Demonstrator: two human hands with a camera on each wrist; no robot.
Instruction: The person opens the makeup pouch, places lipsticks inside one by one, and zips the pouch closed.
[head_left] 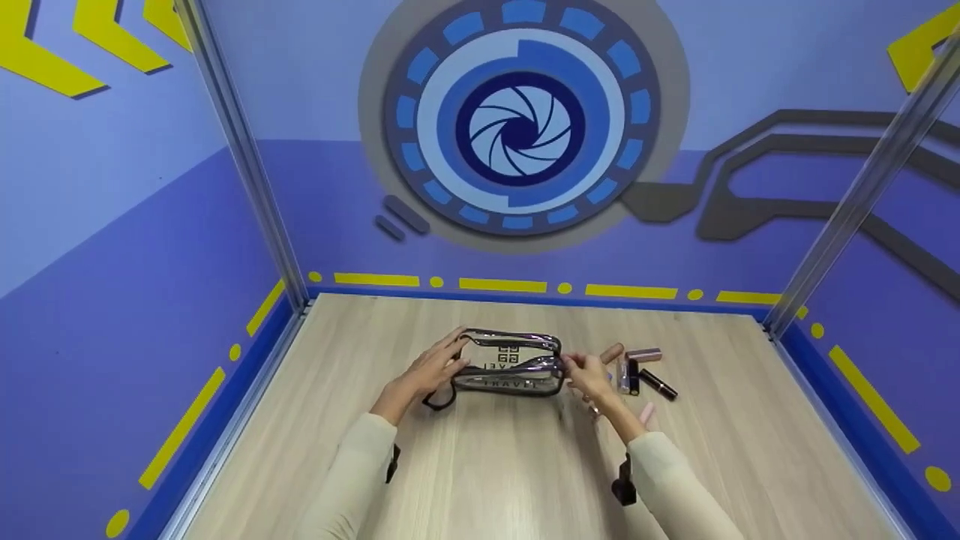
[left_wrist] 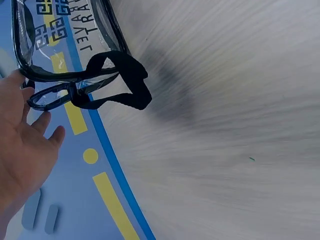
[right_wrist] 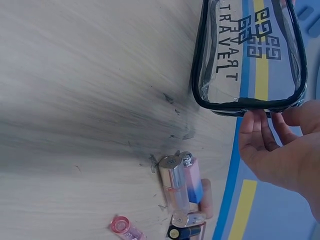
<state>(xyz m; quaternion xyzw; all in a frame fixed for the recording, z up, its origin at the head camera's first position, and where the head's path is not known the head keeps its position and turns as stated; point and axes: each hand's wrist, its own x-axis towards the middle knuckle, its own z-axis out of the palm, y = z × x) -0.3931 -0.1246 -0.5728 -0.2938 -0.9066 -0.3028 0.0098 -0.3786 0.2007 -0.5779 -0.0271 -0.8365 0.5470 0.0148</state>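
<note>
A see-through cosmetic bag (head_left: 510, 384) with black trim and "TRAVEL" lettering stands on the wooden table. At its left end, my left hand (head_left: 435, 367) holds the edge with the fingers on the far side and the thumb nearer. A black strap loop (left_wrist: 135, 80) hangs from that end. My right hand (head_left: 591, 377) pinches the trim at the opposite end; in the right wrist view its fingertips meet the black edge. Whether a zipper pull lies between them cannot be told. The bag's clear walls (right_wrist: 220, 87) show no items inside.
Right of the bag lie several lipstick-like tubes, among them a black one (head_left: 658, 384), a pinkish-brown one (head_left: 643, 354) and a pink one (head_left: 646, 411). A silver-capped bottle (right_wrist: 172, 182) lies beside a pink-and-blue tube (right_wrist: 193, 180). Blue panels (head_left: 330, 217) stand behind the table.
</note>
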